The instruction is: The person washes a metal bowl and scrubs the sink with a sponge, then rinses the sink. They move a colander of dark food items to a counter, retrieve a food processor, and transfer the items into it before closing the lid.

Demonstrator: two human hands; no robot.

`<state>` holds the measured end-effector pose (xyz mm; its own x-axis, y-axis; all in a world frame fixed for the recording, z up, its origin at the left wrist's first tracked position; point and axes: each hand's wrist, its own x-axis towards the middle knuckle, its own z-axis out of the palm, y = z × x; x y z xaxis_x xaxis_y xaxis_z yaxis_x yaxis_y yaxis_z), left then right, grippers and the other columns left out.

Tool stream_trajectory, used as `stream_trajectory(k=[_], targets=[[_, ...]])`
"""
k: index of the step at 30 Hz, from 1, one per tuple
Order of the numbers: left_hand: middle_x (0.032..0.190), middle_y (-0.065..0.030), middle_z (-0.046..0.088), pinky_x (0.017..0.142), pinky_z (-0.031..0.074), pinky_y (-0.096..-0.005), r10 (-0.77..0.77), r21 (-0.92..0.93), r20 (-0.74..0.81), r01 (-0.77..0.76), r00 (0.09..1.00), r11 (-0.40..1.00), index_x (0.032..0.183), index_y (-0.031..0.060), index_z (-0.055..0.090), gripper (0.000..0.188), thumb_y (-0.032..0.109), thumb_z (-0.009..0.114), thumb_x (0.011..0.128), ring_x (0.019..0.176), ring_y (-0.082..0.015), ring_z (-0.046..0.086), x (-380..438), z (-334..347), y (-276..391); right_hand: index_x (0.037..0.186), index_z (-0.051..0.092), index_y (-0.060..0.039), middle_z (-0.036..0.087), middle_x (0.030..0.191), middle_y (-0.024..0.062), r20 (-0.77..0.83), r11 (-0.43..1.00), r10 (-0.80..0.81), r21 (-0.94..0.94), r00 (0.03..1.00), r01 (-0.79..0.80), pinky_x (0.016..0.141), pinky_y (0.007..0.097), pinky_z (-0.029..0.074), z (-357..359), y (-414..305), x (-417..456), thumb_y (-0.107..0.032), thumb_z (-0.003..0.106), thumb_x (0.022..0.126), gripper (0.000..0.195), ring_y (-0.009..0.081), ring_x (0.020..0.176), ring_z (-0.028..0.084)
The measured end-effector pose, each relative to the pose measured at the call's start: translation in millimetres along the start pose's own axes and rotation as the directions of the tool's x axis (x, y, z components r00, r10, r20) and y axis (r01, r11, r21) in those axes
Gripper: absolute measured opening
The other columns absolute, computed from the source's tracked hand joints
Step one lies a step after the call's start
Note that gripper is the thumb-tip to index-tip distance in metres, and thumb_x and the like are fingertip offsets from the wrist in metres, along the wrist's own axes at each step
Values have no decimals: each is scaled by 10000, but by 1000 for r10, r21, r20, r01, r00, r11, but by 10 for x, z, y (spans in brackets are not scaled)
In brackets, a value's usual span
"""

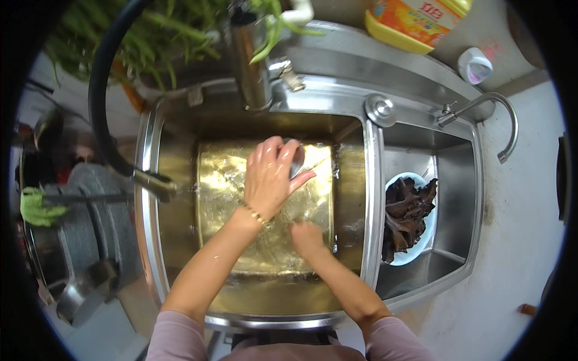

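Observation:
A large stainless-steel sink basin (262, 295) lies before me with water in it. My left hand (271, 176), a gold-coloured bracelet at its wrist, is over the middle of the basin. Its fingers curl around a small, shiny round object (296, 158), mostly covered by the hand; what it is I cannot tell. Lower and to the right, my right hand (307, 239) is blurred and looks partly under water, fingers curled downward. Whether it holds anything is hidden.
A smaller basin (456, 203) on the right holds dark wood ear mushrooms (406, 216) in a light blue bowl (417, 252). A black faucet hose (97, 90) arches at left. A round metal drain strainer (380, 109) sits on the rim, near a curved faucet (510, 113). Green vegetables (167, 36) hang above.

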<state>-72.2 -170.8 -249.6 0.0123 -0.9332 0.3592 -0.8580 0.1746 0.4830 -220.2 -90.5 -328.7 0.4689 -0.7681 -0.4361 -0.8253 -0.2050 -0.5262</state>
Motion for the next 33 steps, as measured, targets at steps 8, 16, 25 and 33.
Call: stream_trajectory(k=[8,16,25,33], targets=[[1270,-119,434,1003,327,-466,101,270,11,-100,995,958,1235,86,463,547,338,674,798,1208,-303,394,1234,639,-153,1143,478,-5,530,1131,226,-283,813,209,582,936,-5,960,444,394,-131,72,-112,-148,645,840,374,365,1097,515],[1409,-130,413,1079,267,-542,129,-40,347,-123,929,992,1153,81,580,398,239,684,803,1326,-334,352,-459,-263,-173,1422,272,-23,202,1479,263,-590,950,284,279,756,-139,1114,456,164,318,759,873,-166,571,869,644,417,1333,221],[1452,-280,261,1068,293,-424,-620,184,128,595,774,782,1460,21,162,928,211,718,743,1332,-426,288,-1878,-1816,-1591,1360,338,36,347,1413,244,-647,985,8,-126,763,-117,1117,445,205,715,190,2065,-121,589,795,638,407,1331,277],[1099,-206,497,815,463,-403,-598,296,29,565,801,770,1465,26,138,1025,259,751,678,937,-378,542,-1974,-1703,-1656,1104,548,-63,567,1123,167,-667,899,-46,297,744,322,935,419,406,1113,-684,2606,-41,532,806,299,357,1039,524]])
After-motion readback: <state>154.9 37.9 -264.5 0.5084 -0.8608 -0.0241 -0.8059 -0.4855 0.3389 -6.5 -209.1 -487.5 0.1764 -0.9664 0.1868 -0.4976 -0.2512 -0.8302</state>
